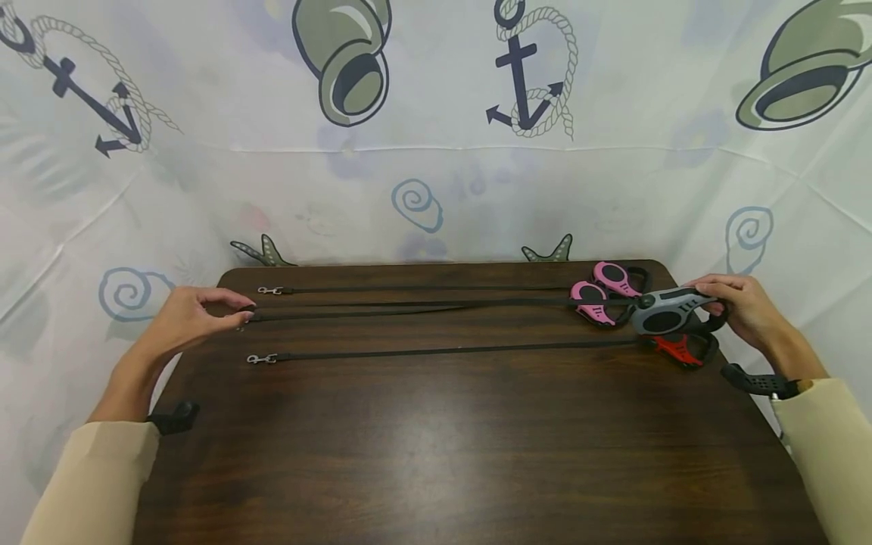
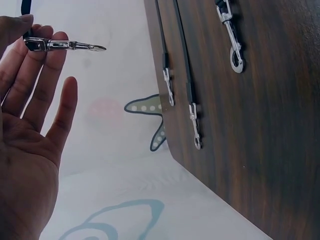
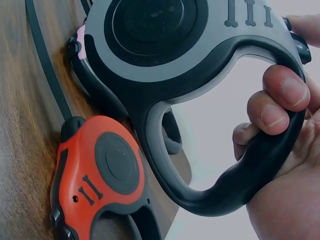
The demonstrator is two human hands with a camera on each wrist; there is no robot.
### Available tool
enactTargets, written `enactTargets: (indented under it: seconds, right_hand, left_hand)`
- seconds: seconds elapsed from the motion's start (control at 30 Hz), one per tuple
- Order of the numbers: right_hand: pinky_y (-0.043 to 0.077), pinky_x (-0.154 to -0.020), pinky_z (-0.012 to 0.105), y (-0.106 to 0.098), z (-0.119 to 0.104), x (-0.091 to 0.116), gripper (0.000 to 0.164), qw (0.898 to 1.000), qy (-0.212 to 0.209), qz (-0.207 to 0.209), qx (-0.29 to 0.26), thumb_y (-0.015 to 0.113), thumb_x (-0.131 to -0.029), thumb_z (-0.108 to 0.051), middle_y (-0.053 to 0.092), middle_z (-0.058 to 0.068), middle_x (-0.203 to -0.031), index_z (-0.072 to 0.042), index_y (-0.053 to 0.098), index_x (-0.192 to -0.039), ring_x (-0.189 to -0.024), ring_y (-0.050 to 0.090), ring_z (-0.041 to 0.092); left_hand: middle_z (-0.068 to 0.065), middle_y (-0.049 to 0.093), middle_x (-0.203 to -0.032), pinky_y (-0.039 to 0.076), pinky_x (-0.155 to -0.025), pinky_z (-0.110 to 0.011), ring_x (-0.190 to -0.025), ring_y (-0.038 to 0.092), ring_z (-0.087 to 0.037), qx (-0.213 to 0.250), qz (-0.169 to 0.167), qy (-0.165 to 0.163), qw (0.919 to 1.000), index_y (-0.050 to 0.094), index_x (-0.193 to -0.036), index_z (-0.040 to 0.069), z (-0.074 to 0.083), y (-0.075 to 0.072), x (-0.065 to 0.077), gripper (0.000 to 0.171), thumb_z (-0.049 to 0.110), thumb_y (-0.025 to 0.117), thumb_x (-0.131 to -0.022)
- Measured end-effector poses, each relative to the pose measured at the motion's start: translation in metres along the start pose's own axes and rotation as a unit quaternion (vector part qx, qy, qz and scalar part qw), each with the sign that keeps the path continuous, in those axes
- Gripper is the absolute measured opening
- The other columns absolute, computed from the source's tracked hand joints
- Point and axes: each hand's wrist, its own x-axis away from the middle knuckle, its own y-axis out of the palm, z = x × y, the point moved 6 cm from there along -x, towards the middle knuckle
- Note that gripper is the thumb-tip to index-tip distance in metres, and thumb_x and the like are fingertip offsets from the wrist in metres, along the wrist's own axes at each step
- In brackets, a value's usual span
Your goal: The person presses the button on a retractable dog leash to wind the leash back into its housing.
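Note:
My right hand [image 1: 745, 306] grips the black handle of a grey retractable dog leash [image 3: 220, 30], fingers curled through its loop, held above the table. From it a black strap [image 1: 518, 302] runs left across the table to my left hand [image 1: 194, 314]. Thumb and fingers there pinch the strap end just behind a silver snap clip [image 2: 65, 45]; the little finger stays loose. Two pink retractable leashes [image 1: 613, 278] lie behind the grey one, partly covered by it. A red retractable leash [image 3: 100, 165] lies in front, its strap also stretched leftward.
Other silver clips [image 2: 195, 125] rest on the dark wooden table [image 1: 436, 454] near its left end, their straps roughly parallel. A white patterned curtain [image 1: 436, 98] hangs right behind the table's back edge and at both sides.

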Motion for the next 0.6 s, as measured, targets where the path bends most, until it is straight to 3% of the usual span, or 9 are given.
enactTargets:
  seconds: [0.27, 0.4, 0.6]
  right_hand:
    - [0.017, -0.066, 0.037, 0.01, -0.002, -0.002, 0.036, 1.0, 0.003, 0.002, -0.007, 0.042, -0.107, 0.011, 0.071, 0.001, -0.084, 0.006, 0.078, -0.108, -0.064, 0.029, 0.024]
    - [0.02, -0.064, 0.037, 0.014, -0.002, -0.003, 0.034, 1.0, 0.009, 0.005, -0.008, 0.045, -0.106, 0.012, 0.071, 0.001, -0.083, 0.006, 0.078, -0.109, -0.061, 0.036, 0.02]
    - [0.022, -0.067, 0.037, 0.017, -0.001, -0.005, 0.029, 0.999, 0.02, 0.018, 0.031, 0.051, -0.103, 0.013, 0.059, 0.0, -0.074, 0.005, 0.078, -0.111, -0.063, 0.041, 0.018]
  left_hand:
    - [0.0, 0.081, -0.087, 0.044, -0.072, -0.014, -0.083, 0.065, 0.005, 0.008, 0.003, 0.0, 1.0, 0.084, -0.101, 0.008, 0.002, 0.006, -0.006, 0.02, 0.002, 0.089, -0.082]
    - [-0.001, 0.081, -0.088, 0.046, -0.074, -0.013, -0.085, 0.066, 0.004, 0.018, 0.0, 0.001, 0.9998, 0.084, -0.102, 0.007, 0.004, 0.008, -0.007, 0.021, 0.002, 0.089, -0.083]
    - [0.001, 0.081, -0.088, 0.046, -0.071, -0.013, -0.083, 0.066, 0.005, 0.025, 0.0, 0.006, 0.9997, 0.083, -0.102, 0.004, 0.007, 0.011, -0.008, 0.02, -0.001, 0.087, -0.083]
